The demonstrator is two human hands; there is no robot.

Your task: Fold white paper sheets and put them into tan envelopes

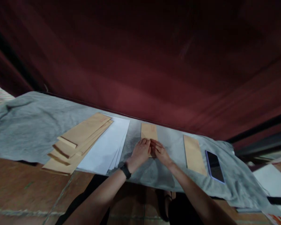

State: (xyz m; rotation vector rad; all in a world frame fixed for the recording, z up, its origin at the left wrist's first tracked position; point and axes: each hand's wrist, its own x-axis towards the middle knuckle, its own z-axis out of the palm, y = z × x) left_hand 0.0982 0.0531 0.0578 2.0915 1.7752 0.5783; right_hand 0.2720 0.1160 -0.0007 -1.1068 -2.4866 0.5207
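A tan envelope lies lengthwise on the grey cloth in front of me. Both hands rest on its near end, side by side and touching. My left hand, with a black band at the wrist, lies on the flap end with its fingers curled down. Pressed against the same end from the right is my right hand, its fingers bent and close together. The near end of the envelope is hidden under my fingers.
A fanned stack of tan envelopes lies at the left, partly over a pile of white sheets. Another tan envelope and a dark phone lie at the right. A dark red curtain hangs behind.
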